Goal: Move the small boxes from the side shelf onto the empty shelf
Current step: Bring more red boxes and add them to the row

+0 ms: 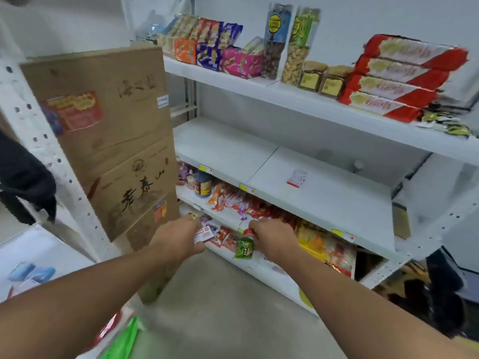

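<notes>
My left hand (178,235) is closed around a small white and red box (204,235), held low in front of the shelving. My right hand (274,235) grips a small red box (249,231) whose edge shows at the fingers, just above a green packet (244,248). Both hands are below the front edge of the empty white shelf (225,146), the middle board of the unit. One small white and red box (296,178) lies on that shelf toward the right.
Stacked brown cartons (103,130) stand left of the unit, against a perforated white upright (33,130). The top shelf (259,92) carries snack packs, jars and red biscuit rolls (399,81). Lower shelves hold sachets and a dark jar (203,186). Grey floor (220,307) lies below.
</notes>
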Motion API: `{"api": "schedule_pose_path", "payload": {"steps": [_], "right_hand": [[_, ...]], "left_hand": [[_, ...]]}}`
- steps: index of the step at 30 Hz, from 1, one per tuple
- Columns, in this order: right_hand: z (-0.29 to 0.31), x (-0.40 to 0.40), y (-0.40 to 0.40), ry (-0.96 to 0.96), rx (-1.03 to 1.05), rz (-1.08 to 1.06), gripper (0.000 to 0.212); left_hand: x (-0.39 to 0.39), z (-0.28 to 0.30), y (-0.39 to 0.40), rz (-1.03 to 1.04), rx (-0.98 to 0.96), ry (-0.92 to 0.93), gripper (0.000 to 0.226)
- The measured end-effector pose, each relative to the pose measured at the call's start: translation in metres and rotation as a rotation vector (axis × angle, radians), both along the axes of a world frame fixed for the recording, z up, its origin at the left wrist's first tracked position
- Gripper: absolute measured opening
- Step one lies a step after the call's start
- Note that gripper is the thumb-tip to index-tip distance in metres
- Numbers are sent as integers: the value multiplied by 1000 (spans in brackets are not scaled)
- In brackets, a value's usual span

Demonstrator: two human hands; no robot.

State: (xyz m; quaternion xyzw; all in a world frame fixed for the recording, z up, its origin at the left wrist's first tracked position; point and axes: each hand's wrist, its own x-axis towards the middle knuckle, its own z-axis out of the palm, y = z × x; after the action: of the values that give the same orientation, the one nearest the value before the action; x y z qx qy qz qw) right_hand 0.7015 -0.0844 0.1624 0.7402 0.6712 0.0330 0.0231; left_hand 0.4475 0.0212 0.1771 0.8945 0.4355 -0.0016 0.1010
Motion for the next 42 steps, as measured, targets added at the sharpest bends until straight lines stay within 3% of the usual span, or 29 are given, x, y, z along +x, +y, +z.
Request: {"api": "schedule_pose_path", "payload": {"steps": [4,9,12,17,25,31,42], "right_hand": [[-3,73,-13,18,29,-96,20],[-12,140,-23,56,50,-134,17],[-19,168,-27,109,70,-152,25],[-20,209,-24,93,71,-184,13],[-36,229,1,84,-3,-289,22],[-45,224,13,133,-60,-429,14],[-51,236,52,132,-77,-623,18]], "left_hand": [[76,5,1,-112,27,24,27],[153,-7,3,-144,25,59,50],[190,-12,6,-175,-6,78,52],[240,-11,22,-209,24,22,45],[280,-33,70,-286,-11,-11,46],[298,-48,125,-382,-58,-40,44],[346,-85,193,-553,-144,-54,41]]}}
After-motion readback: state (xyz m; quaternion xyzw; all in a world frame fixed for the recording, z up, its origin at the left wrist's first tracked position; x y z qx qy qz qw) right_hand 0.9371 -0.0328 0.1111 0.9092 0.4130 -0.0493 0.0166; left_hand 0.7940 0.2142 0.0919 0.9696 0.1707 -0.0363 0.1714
